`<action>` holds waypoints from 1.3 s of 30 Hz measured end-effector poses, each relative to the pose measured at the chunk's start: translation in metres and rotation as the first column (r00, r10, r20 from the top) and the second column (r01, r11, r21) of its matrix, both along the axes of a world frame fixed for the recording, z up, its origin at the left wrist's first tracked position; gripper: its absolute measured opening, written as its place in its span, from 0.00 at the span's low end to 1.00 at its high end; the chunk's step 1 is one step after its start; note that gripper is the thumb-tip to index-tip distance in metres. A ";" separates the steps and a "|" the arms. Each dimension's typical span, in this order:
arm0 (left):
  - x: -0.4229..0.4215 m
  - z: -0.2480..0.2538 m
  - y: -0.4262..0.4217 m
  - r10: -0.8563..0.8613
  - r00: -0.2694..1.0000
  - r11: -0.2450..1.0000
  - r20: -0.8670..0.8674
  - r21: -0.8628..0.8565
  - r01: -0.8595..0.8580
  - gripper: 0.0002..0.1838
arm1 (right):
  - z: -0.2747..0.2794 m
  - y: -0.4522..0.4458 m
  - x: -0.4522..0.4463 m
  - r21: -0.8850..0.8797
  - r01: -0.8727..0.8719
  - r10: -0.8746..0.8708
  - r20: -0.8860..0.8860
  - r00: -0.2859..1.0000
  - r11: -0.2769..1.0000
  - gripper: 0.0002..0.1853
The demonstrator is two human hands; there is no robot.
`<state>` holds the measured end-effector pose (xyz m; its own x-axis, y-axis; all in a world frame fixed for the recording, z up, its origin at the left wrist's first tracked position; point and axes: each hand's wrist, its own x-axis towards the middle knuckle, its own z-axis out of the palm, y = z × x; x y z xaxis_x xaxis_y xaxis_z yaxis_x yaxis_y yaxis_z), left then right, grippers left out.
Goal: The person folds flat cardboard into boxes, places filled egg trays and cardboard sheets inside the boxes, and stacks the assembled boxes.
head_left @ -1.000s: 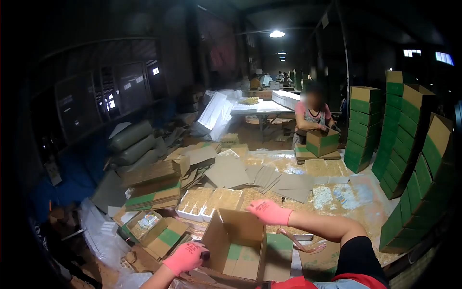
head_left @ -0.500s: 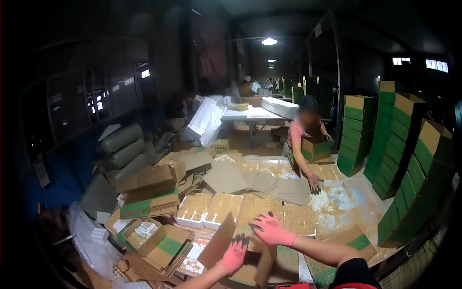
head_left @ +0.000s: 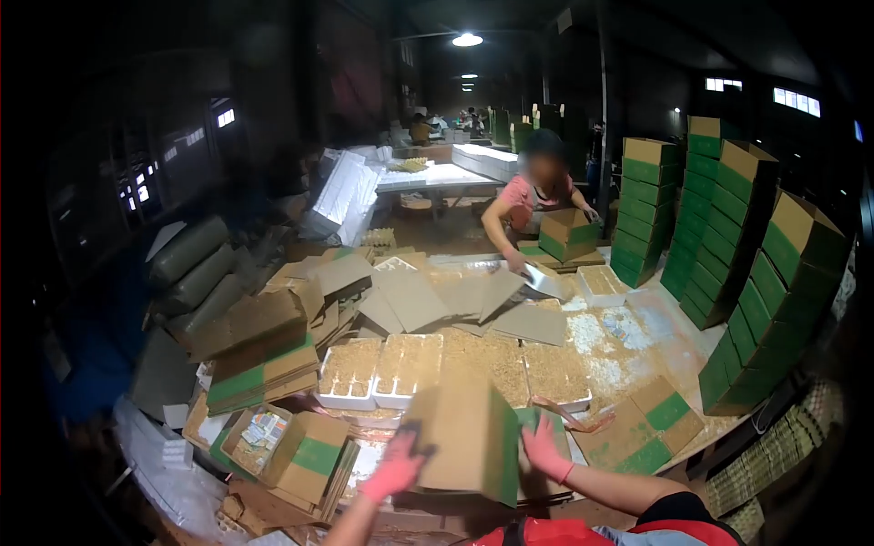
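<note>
In front of me a brown and green cardboard box (head_left: pixel 457 430) stands tilted on the table, a plain brown side facing up. My left hand (head_left: pixel 399 464), in a pink glove with dark fingertips, grips its left edge. On the other side my right hand (head_left: pixel 544 451), also in a pink glove, holds the green right side; some of its fingertips are hidden. Just behind the box lie white foam trays (head_left: pixel 398 400) filled with tan, grainy material. A flattened brown and green carton (head_left: pixel 637 426) lies to the right of my right hand.
Stacks of green and brown boxes (head_left: pixel 774 291) line the right side. Flat cardboard sheets (head_left: pixel 407 298) lie beyond the trays. A small open box (head_left: pixel 259 441) with printed cards stands at left. Across the table a co-worker (head_left: pixel 537 196) handles a white piece and a box (head_left: pixel 568 235).
The box between my hands has turned, now showing a closed brown face instead of raised flaps. My hands moved apart to its two sides. The co-worker's hand has lifted a white piece.
</note>
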<state>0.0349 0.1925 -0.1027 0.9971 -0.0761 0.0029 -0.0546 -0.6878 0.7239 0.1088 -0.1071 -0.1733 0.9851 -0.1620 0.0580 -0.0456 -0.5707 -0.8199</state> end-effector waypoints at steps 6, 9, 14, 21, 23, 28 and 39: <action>-0.048 -0.056 0.007 0.166 0.966 0.688 -0.198 -0.678 -0.257 0.27 | 0.151 0.030 -0.051 0.279 -0.524 0.513 0.118 0.850 0.804 0.30; -0.044 -0.155 -0.041 -0.018 0.961 0.971 -0.277 -0.233 -0.049 0.24 | 0.146 0.009 -0.028 -0.401 -0.853 0.941 0.095 0.325 0.335 0.31; -0.050 -0.080 0.051 0.263 0.837 0.372 -0.479 -0.750 -0.546 0.22 | 0.119 -0.013 -0.019 -0.422 -0.903 0.994 -0.028 0.104 0.082 0.32; 0.042 -0.002 -0.028 0.212 0.913 0.892 -0.347 -0.314 -0.326 0.20 | 0.116 -0.075 0.068 -0.002 -0.813 0.725 0.454 0.518 0.582 0.25; 0.042 -0.022 -0.017 0.209 0.946 0.914 -0.246 -0.294 -0.279 0.20 | 0.059 -0.144 0.133 0.039 -0.277 0.272 0.101 0.957 0.960 0.29; 0.038 -0.018 -0.029 0.337 0.891 0.890 -0.303 -0.207 -0.407 0.21 | -0.138 -0.223 0.199 0.130 0.205 -0.153 -0.324 0.933 0.970 0.47; 0.031 -0.013 -0.031 0.328 0.897 0.906 -0.297 -0.172 -0.388 0.25 | -0.025 -0.265 0.224 0.671 0.064 -0.150 0.071 0.986 0.739 0.26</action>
